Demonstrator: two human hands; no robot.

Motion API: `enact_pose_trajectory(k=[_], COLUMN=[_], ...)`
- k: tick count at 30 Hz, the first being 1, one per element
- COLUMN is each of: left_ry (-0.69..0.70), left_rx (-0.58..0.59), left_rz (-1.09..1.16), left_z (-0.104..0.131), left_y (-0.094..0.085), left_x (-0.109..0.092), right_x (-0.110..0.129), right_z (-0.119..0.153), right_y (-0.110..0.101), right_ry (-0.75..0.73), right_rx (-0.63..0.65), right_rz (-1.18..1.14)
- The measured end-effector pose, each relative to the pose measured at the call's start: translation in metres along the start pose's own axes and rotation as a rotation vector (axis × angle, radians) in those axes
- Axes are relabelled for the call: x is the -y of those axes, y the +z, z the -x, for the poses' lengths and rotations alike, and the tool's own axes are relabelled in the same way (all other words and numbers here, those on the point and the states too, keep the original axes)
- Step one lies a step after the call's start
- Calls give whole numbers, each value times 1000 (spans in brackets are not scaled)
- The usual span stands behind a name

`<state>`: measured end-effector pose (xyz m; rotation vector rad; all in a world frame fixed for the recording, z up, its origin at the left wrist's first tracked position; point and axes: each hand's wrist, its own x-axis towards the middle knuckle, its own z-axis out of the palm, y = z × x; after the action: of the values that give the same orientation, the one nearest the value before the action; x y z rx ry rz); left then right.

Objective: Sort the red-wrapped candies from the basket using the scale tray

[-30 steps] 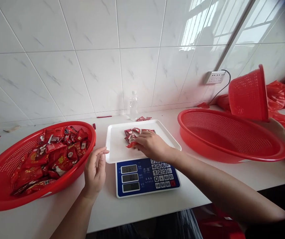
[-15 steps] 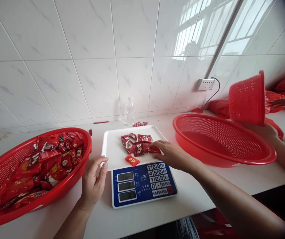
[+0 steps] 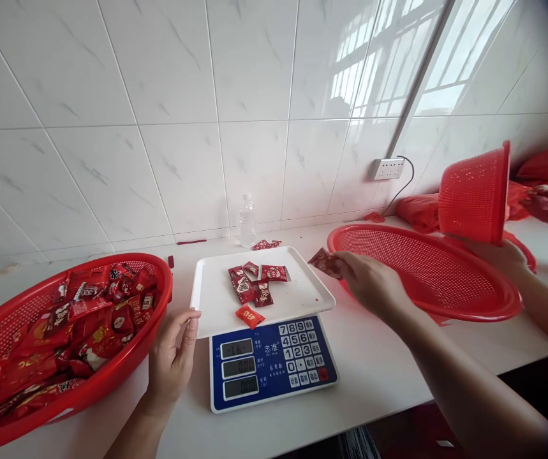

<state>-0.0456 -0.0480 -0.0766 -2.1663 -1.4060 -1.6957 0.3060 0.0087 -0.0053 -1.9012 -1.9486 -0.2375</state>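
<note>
My right hand (image 3: pixel 367 280) pinches a dark red snack packet (image 3: pixel 326 263), just past the right edge of the white weighing tray (image 3: pixel 302 290). At the tray's near left corner, the thumb and fingers of my left hand (image 3: pixel 173 350) close on the edge. Several red snack packets (image 3: pixel 242 285) lie loosely grouped on the tray, with a brighter orange-red one (image 3: pixel 249 316) near its front. Beneath the tray is a blue digital scale (image 3: pixel 274 363) with a keypad and displays. A large red basket (image 3: pixel 159 331) full of red packets stands left of my left hand.
Right of the scale sits another red basket (image 3: pixel 446 306). Above it, a co-worker's hand (image 3: pixel 498 255) supports a tilted, smaller red basket (image 3: pixel 472 191). A clear bottle (image 3: pixel 247 221) and some packets (image 3: pixel 266 245) are by the wall, with a power strip (image 3: pixel 388 168) farther right.
My right hand has lifted away from the tray to the right, with a packet taken from the group. My left hand stays at the tray corner. The co-worker's far hand has shifted.
</note>
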Motion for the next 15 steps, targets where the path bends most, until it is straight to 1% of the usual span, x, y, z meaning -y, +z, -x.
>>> enact_pose_trajectory(k=[2,4,6,7,8,10,13,15], left_ry=[-3,-8,-13,-15,-14,-12,-9,-10], left_rx=[1,0,-5,-5,-7,-8,-21,-29], left_rz=[2,6,10,11,11,10,6,2], left_z=[0,0,0,0,0,0,0,1], left_y=[0,0,0,0,0,1,1,1], left_x=[-1,-1,-2,-2,-2,-2,-1,0], right_x=[-22,-42,-52,-53,-50,-35,5,33], right_z=[-4,-8,-9,-10,-11,-13,-17,-22], right_y=[-7,-12,-13,-12,-10,-2,14,25], right_ry=[120,205,220,198,156,21,-234,-372], right_rx=[-36,-44,-36,-30,-21,12,114,188], right_rz=[51,91,105,100,86,37,-65,-125])
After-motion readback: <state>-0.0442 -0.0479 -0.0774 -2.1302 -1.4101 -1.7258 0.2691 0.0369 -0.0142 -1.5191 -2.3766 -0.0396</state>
